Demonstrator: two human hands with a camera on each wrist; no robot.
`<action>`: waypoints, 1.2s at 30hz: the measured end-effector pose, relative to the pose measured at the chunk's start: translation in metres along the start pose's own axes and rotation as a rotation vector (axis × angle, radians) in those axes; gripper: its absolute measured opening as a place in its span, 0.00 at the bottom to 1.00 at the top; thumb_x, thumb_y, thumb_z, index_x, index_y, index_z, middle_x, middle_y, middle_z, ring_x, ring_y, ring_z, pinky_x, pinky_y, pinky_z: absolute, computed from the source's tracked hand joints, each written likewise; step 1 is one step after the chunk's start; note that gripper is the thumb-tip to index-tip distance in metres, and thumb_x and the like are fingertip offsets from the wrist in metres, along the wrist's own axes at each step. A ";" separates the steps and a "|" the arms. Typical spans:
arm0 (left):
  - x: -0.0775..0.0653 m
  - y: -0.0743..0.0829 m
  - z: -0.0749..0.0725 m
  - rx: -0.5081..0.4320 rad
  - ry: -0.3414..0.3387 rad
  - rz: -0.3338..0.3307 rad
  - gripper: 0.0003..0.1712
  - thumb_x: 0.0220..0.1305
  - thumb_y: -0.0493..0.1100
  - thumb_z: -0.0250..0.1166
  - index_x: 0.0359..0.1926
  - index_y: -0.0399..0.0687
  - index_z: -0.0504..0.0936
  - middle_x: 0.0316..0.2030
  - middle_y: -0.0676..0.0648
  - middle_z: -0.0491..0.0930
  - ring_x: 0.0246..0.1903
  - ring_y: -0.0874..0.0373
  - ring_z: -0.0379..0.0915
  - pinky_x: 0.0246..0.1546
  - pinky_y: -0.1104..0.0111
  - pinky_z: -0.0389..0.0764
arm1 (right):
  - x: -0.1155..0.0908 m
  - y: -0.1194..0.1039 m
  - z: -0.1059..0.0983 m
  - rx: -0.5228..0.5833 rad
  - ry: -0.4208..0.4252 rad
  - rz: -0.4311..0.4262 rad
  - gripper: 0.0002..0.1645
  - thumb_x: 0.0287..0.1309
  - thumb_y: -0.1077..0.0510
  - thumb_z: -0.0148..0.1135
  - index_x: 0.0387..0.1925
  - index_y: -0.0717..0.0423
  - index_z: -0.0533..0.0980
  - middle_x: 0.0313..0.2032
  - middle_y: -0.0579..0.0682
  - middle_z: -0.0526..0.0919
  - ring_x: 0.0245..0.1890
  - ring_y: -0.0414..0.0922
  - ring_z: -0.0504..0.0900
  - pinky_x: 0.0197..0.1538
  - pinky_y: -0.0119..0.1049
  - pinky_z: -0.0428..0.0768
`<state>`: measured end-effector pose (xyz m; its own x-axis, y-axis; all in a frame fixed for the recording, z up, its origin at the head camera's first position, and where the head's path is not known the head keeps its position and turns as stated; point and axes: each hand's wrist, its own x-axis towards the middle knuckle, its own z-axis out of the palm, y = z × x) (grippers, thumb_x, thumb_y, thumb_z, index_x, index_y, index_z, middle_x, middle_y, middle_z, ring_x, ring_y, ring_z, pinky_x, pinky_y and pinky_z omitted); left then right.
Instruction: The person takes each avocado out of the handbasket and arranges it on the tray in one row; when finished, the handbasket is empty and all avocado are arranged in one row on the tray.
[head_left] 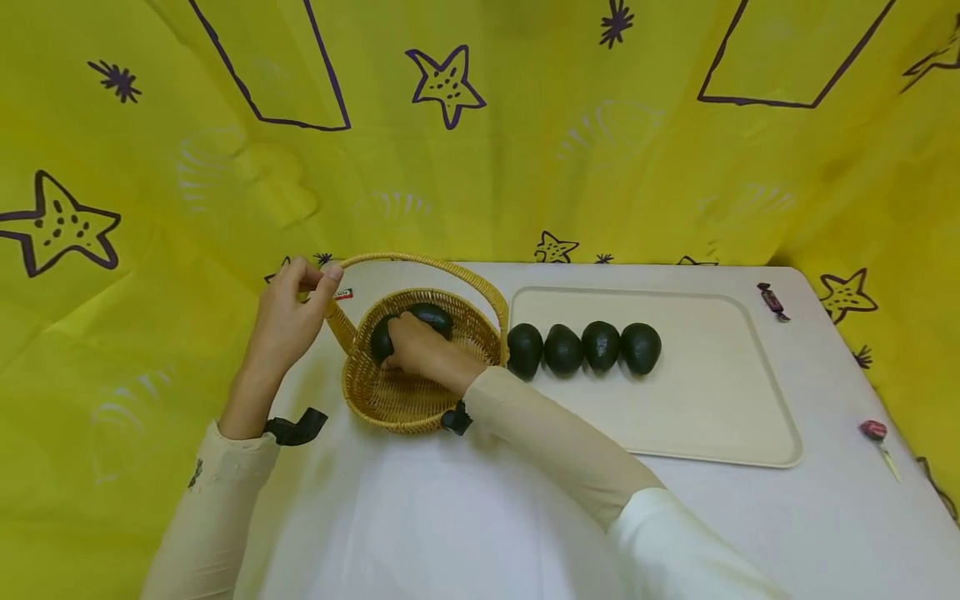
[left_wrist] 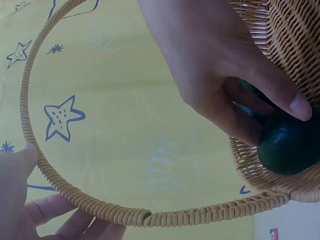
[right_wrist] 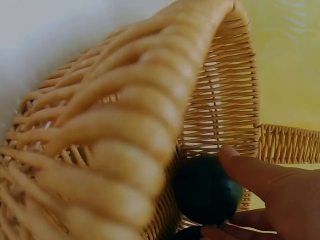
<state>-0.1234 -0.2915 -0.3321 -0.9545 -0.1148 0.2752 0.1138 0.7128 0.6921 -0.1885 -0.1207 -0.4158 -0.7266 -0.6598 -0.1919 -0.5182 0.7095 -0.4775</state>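
A wicker basket with a tall arched handle stands on the white table. My left hand holds the handle at its left side, thumb and fingers about the wrapped cane. Inside the basket, my right hand grips a dark green avocado between thumb and fingers, by the left wall. A second avocado lies beside it, toward the back of the basket. In the left wrist view, the right thumb lies over the gripped avocado.
Right of the basket is a cream tray with a row of several avocados at its left. A wrapped candy and a lollipop lie near the table's right edge. A yellow patterned cloth hangs behind.
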 end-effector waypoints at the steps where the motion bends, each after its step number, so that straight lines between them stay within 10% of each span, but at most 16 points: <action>1: 0.000 0.000 0.000 -0.002 -0.002 -0.002 0.31 0.79 0.66 0.54 0.41 0.39 0.72 0.50 0.38 0.78 0.54 0.42 0.75 0.55 0.47 0.72 | 0.001 0.000 0.000 -0.009 0.003 -0.001 0.35 0.66 0.49 0.74 0.65 0.65 0.74 0.63 0.61 0.77 0.62 0.51 0.79 0.63 0.39 0.80; 25: 0.001 0.000 0.000 0.014 0.008 0.035 0.26 0.82 0.60 0.54 0.41 0.39 0.73 0.47 0.37 0.80 0.52 0.41 0.75 0.52 0.49 0.72 | 0.006 -0.004 0.006 -0.225 -0.033 -0.021 0.35 0.67 0.46 0.72 0.67 0.62 0.75 0.63 0.59 0.76 0.64 0.53 0.78 0.60 0.40 0.83; 36: 0.001 -0.001 0.000 0.003 0.005 0.037 0.26 0.82 0.60 0.55 0.42 0.40 0.73 0.48 0.37 0.80 0.52 0.42 0.75 0.51 0.50 0.72 | 0.009 0.001 0.006 -0.101 -0.021 -0.030 0.30 0.65 0.48 0.75 0.62 0.58 0.77 0.60 0.56 0.83 0.59 0.51 0.84 0.56 0.41 0.85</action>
<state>-0.1246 -0.2929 -0.3324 -0.9483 -0.0918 0.3037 0.1481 0.7186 0.6795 -0.1929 -0.1269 -0.4229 -0.7012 -0.6853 -0.1969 -0.5833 0.7101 -0.3944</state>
